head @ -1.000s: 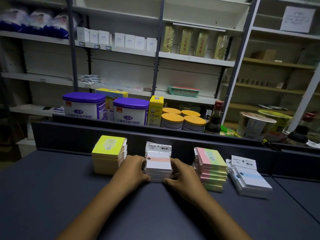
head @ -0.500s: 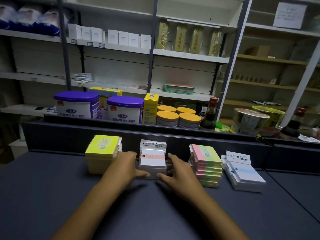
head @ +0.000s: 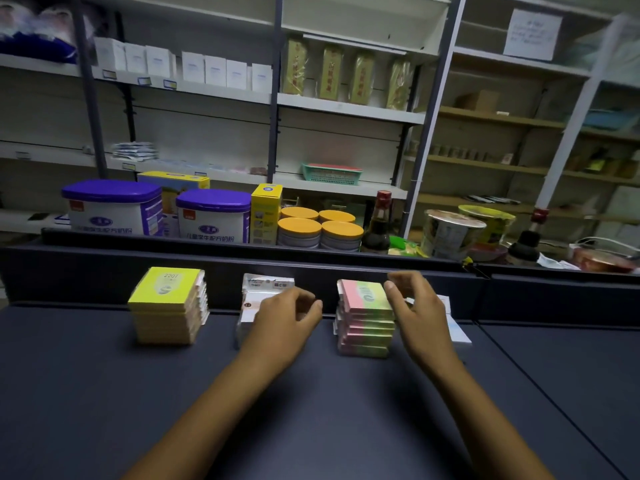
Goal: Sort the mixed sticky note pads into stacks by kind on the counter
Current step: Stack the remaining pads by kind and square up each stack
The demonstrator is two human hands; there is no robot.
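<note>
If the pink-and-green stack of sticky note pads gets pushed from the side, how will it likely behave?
The pink-and-green stack of sticky note pads is tall, with uneven edges, so upper pads would probably slide off. Glossy wrapping suggests slippery layers. Each pad looks stiff and light.

I was looking into a small shop from behind its dark counter (head: 104,393). Metal shelves (head: 346,110) filled the upper frame, stocked with rows of white boxes (head: 194,67) and gold packets (head: 332,72), with price tags on the shelf edges. Along the middle stood purple-lidded milk powder tubs (head: 112,207), orange-lidded tins (head: 320,232) and a sauce bottle (head: 379,225).
</note>
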